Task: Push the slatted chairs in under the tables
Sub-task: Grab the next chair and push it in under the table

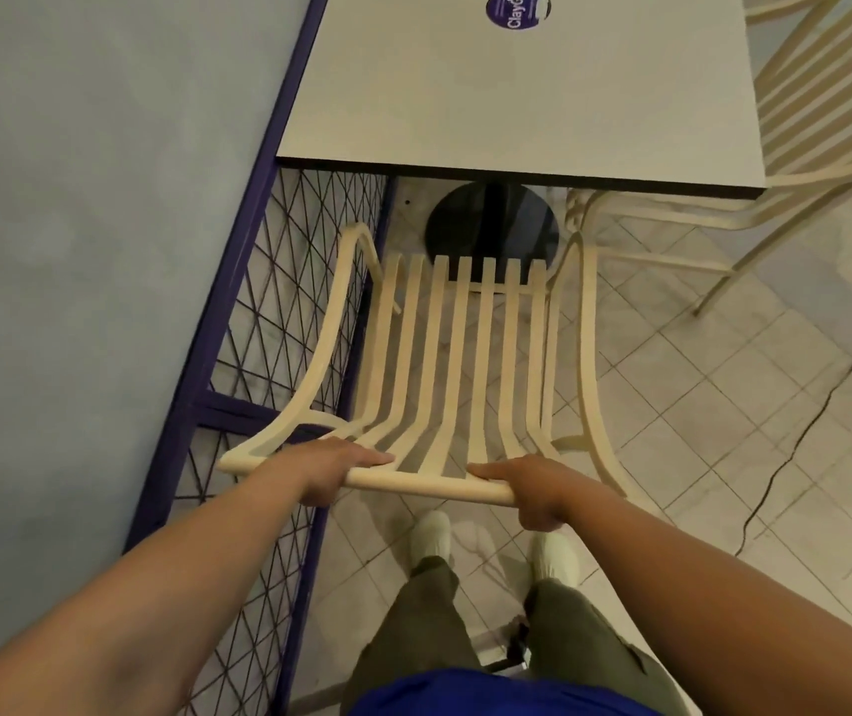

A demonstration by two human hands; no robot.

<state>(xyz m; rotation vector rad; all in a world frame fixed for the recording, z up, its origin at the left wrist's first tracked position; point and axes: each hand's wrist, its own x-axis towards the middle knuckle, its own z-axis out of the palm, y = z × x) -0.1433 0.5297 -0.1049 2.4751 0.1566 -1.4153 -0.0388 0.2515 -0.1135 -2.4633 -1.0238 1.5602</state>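
A purple wire-mesh railing runs left of the slatted chair. The left hand and right hand both clasp the chair's top rail. The chair's seat front sits just short of the counter edge. A second chair stands right of the counter.

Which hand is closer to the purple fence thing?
Left. The left hand holds the chair's top rail at the end beside the purple wire fence. The right hand holds the same rail farther along, on the side away from the fence.
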